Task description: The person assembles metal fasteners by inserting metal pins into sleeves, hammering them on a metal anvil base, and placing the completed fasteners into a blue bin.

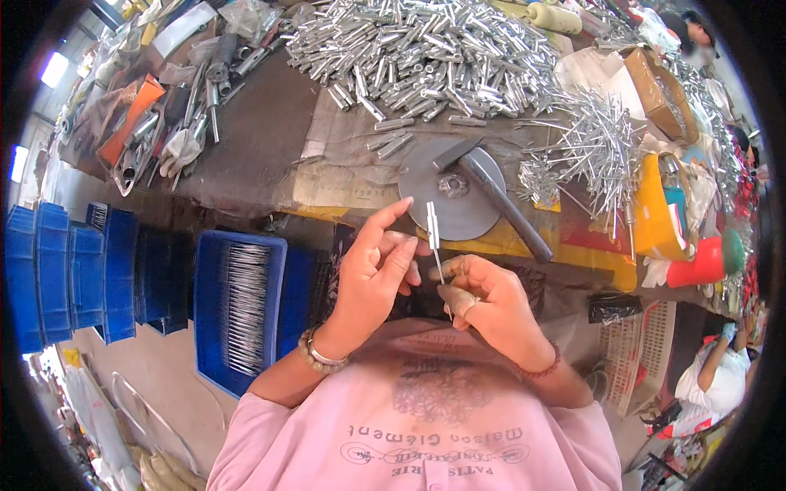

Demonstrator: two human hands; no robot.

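Between thumb and fingers my right hand pinches a thin metal rod, which stands nearly upright. A short silvery metal tube piece sits at the rod's upper end. Just left of it is my left hand, with its index finger stretched out and its thumb apart from it; nothing shows in its grip. Whether its curled rear fingers touch the rod I cannot tell. Beyond both hands, a hammer lies across a round grey metal disc on the bench.
A large heap of metal tubes covers the far bench, with thin rods piled at its right. Hand tools lie far left. A blue crate of rods stands lower left, a pale plastic basket lower right. Another person is at right.
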